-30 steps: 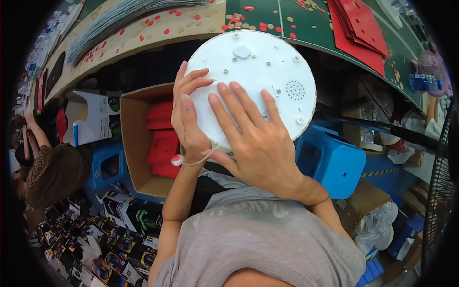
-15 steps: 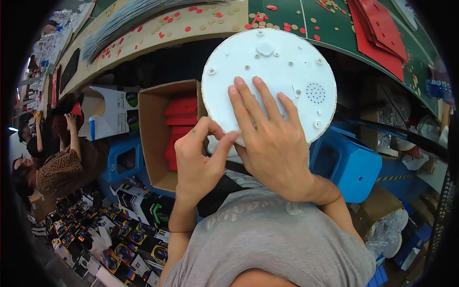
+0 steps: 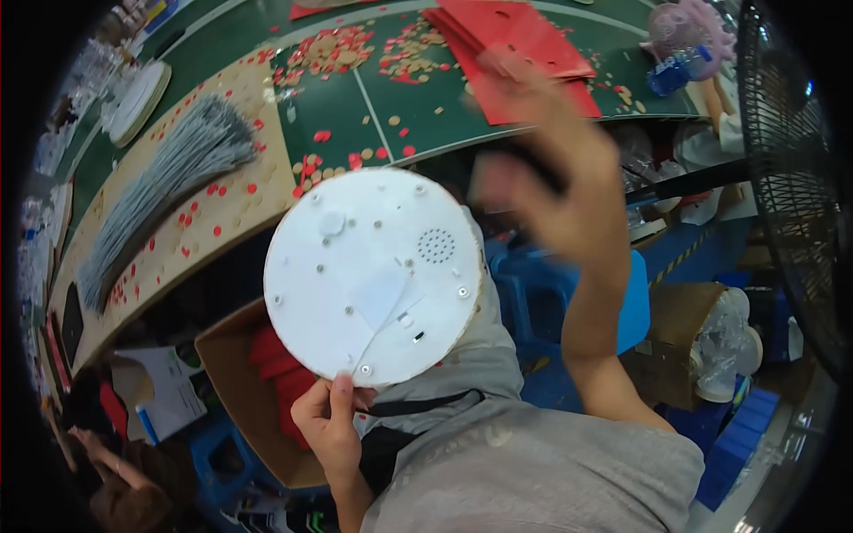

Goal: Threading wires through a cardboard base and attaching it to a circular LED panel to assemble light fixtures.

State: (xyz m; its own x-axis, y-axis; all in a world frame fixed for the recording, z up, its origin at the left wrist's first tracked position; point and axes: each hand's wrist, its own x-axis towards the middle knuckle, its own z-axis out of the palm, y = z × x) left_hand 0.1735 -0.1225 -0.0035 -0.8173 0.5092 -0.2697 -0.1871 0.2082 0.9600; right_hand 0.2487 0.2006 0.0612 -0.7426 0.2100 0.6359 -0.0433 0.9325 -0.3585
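Note:
A white round plastic disc (image 3: 306, 240), with small screw holes, a cluster of dark dots and a raised knob, rests over my lap. My left hand (image 3: 330, 422) pinches its near rim between thumb and fingers. A thin line, perhaps a wire or a seam, runs from that rim up across the disc. My right hand (image 3: 564, 169) is off the disc, raised to its right in front of the red sheets (image 3: 524, 53) on the table. Motion smears its fingers, so whether it holds anything does not show.
A bundle of grey wire ties (image 3: 164, 191) lies on cardboard on the green table (image 3: 400, 98), among red and tan cutout bits. A box of red pieces (image 3: 235, 373) stands left of my lap. Right are a blue stool (image 3: 635, 306) and a black fan (image 3: 791, 169).
My right hand has lifted off the disc and swung up toward the table. My left hand stays at the disc's near rim. The whole view has shifted, with more table in sight.

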